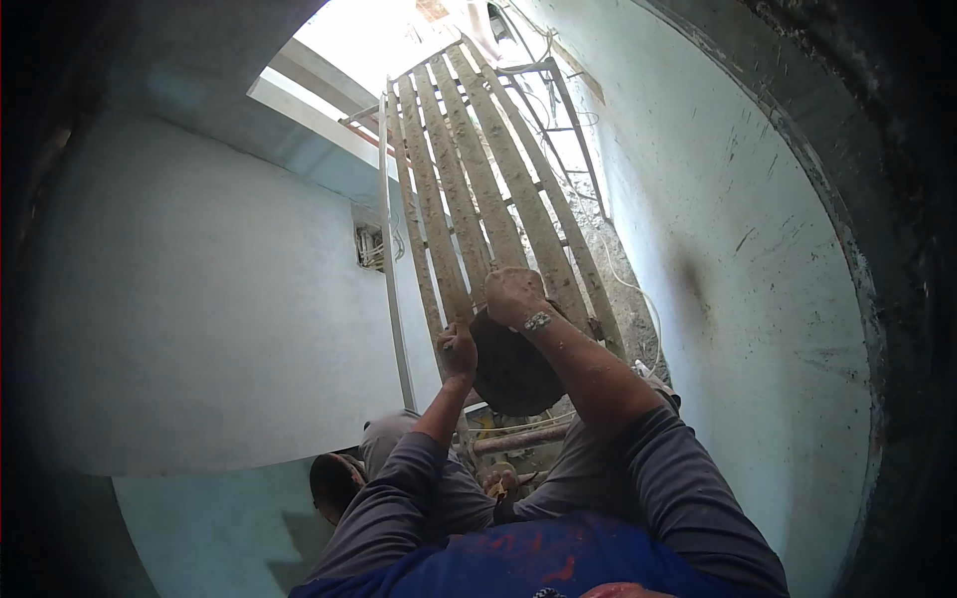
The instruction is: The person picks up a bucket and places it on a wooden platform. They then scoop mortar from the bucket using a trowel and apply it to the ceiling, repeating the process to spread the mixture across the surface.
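A dark round bucket [520, 371] is in front of my body, at the near end of a slatted scaffold platform [480, 189]. My left hand [458, 351] is closed at the bucket's left edge, with the thumb up. Curled into a fist, my right hand [515, 296] is at the far edge of the bucket, its fingers mostly hidden from me. Grey splashes of mortar mark my right wrist. Whether I see into the bucket or its outside is too dark to tell.
Pale walls stand close on the left [219, 289] and right [738, 229]. A metal rail [391, 259] runs along the platform's left side. Cables [648, 299] and rubble lie below on the right. An electrical box [370, 245] with wires is set in the left wall.
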### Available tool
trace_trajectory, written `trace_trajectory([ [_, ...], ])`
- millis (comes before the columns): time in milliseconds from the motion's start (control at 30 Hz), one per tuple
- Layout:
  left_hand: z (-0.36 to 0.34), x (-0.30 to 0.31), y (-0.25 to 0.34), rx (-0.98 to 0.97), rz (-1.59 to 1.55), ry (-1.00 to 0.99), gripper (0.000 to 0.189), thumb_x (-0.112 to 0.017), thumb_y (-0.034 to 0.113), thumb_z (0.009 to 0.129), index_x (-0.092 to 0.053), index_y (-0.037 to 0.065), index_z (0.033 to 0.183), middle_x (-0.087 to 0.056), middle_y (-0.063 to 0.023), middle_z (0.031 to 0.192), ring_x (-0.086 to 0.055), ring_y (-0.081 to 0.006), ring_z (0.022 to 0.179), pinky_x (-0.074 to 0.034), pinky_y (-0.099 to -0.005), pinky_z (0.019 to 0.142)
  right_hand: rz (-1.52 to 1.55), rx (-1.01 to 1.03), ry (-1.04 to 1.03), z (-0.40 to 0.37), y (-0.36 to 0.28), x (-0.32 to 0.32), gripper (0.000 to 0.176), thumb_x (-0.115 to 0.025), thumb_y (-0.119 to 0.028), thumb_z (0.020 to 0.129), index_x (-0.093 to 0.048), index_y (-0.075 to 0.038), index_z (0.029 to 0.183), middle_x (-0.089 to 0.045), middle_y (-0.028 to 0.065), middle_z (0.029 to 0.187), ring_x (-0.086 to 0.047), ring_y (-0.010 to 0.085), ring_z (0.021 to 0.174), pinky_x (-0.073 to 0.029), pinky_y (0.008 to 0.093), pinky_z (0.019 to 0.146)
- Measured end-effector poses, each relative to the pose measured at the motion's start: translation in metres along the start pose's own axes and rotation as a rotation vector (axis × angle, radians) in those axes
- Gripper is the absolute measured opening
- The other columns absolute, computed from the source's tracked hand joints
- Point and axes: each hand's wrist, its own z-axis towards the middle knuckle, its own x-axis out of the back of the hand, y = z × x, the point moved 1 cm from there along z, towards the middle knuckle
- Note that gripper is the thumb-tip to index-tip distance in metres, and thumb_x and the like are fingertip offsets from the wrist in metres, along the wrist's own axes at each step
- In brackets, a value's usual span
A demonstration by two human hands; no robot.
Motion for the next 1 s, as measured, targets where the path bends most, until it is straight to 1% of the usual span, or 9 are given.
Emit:
trace_trajectory([
  [100,0.0,0.005,0.001,0.068,0.035,-0.07,0.042,-0.047,0.028,0.091,-0.048,-0.002,0.062,-0.048,-0.0122,0.055,-0.044,-0.0204,0.051,-0.034,-0.0356,0.052,-0.005,0.003,0.023,0.002,0.0,-0.007,0.02,-0.055,-0.017,0.076,-0.07,-0.007,0.085,-0.067,0.0148,0.089,-0.066,0.0275,0.086,-0.052,0.0364,0.074],
  [267,0.009,-0.001,-0.046,-0.326,0.378,-0.034,0.01,-0.053,0.007,0.08,-0.053,0.0,0.073,-0.05,-0.0126,0.06,-0.051,-0.0253,0.054,-0.039,-0.038,0.053,-0.039,0.001,-0.013,-0.005,-0.004,0.0,0.02,-0.055,-0.016,0.075,-0.07,-0.006,0.084,-0.067,0.0151,0.088,-0.066,0.0277,0.086,-0.052,0.0369,0.074],
  [333,0.009,-0.001,-0.038,-0.404,0.461,-0.012,0.002,-0.054,0.001,0.076,-0.054,0.001,0.075,-0.051,-0.0121,0.061,-0.052,-0.0266,0.055,-0.04,-0.039,0.053,-0.034,0.005,-0.015,-0.009,-0.004,0.007,0.02,-0.055,-0.015,0.075,-0.07,-0.005,0.084,-0.067,0.0154,0.088,-0.066,0.0277,0.086,-0.052,0.0371,0.074],
  [433,0.007,0.0,-0.031,-0.357,0.394,-0.035,0.002,-0.056,0.0,0.075,-0.055,0.001,0.076,-0.052,-0.0119,0.061,-0.053,-0.0281,0.055,-0.041,-0.0403,0.053,-0.032,0.0,-0.02,-0.012,-0.001,0.008,0.02,-0.055,-0.014,0.074,-0.069,-0.005,0.084,-0.067,0.016,0.089,-0.066,0.0278,0.087,-0.052,0.037,0.075],
  [500,0.006,0.001,-0.029,-0.301,0.323,-0.049,0.005,-0.055,0.005,0.078,-0.055,0.0,0.077,-0.051,-0.0124,0.06,-0.052,-0.0279,0.055,-0.039,-0.04,0.053,-0.037,-0.021,-0.003,-0.009,0.002,0.001,0.02,-0.055,-0.013,0.074,-0.069,-0.004,0.085,-0.067,0.0164,0.089,-0.066,0.0277,0.087,-0.052,0.0368,0.075],
  [700,-0.001,0.006,0.003,-0.004,-0.047,-0.078,0.04,-0.053,0.027,0.089,-0.05,-0.003,0.062,-0.046,-0.0109,0.053,-0.041,-0.0168,0.051,-0.03,-0.0373,0.051,-0.053,-0.015,0.001,-0.011,0.005,0.0,0.02,-0.054,-0.012,0.075,-0.069,-0.005,0.086,-0.067,0.0163,0.09,-0.066,0.028,0.088,-0.052,0.0368,0.076],
  [800,-0.005,0.003,0.015,-0.029,-0.048,-0.024,0.057,-0.046,0.043,0.092,-0.037,0.006,0.051,-0.032,0.0016,0.05,-0.029,-0.0108,0.052,-0.026,-0.032,0.049,-0.049,-0.03,-0.014,-0.015,0.003,0.005,0.02,-0.054,-0.012,0.075,-0.069,-0.005,0.086,-0.067,0.0163,0.091,-0.065,0.0278,0.089,-0.052,0.0369,0.077],
  [900,-0.006,0.003,0.016,-0.021,0.009,-0.007,0.057,-0.047,0.044,0.092,-0.04,0.004,0.051,-0.032,0.001,0.049,-0.03,-0.0111,0.052,-0.026,-0.0324,0.049,-0.072,-0.03,-0.005,-0.014,0.003,0.003,0.02,-0.054,-0.012,0.075,-0.069,-0.005,0.086,-0.067,0.0159,0.091,-0.066,0.0273,0.088,-0.052,0.0367,0.076],
  [1000,-0.005,0.008,0.014,-0.026,0.036,-0.097,0.035,-0.049,0.023,0.092,-0.054,0.001,0.065,-0.046,-0.0099,0.054,-0.042,-0.017,0.05,-0.031,-0.0346,0.05,-0.069,-0.032,-0.05,-0.015,0.003,0.004,0.019,-0.056,-0.012,0.075,-0.069,-0.005,0.086,-0.067,0.0151,0.091,-0.066,0.0269,0.088,-0.052,0.0362,0.076],
])
